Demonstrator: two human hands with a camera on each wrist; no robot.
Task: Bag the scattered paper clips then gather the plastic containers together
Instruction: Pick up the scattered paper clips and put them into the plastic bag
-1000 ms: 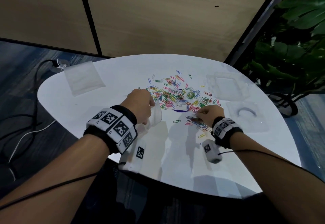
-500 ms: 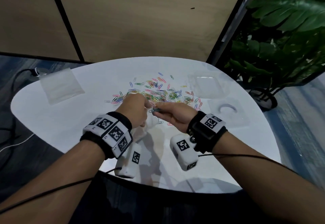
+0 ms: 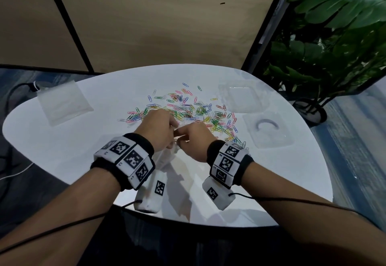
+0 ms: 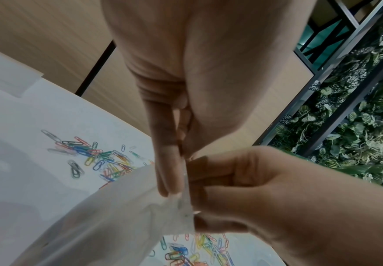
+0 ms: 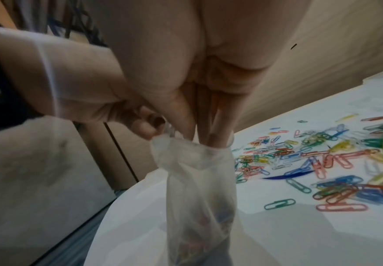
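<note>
Several coloured paper clips (image 3: 196, 113) lie scattered across the middle of the white table (image 3: 73, 146). Near its front, my left hand (image 3: 174, 138) pinches the rim of a clear plastic bag (image 3: 165, 159) that hangs below it. The left wrist view shows its fingers (image 4: 172, 176) on the bag's edge (image 4: 117, 216). My right hand (image 3: 181, 138) meets it there. In the right wrist view its bunched fingers (image 5: 208, 129) reach into the bag's mouth (image 5: 199, 189), which holds some clips. Two clear plastic containers (image 3: 244, 96) (image 3: 269, 129) lie flat at the right.
A second flat clear bag (image 3: 62, 102) lies at the table's far left corner. A large potted plant (image 3: 334, 56) stands just past the right edge. Cables (image 3: 18, 90) run over the floor on the left. The dark front edge is close under my wrists.
My right hand left the clip pile near the right, carried clips leftward to the bag, and now has its fingers in the bag's mouth. The left hand kept holding the bag.
</note>
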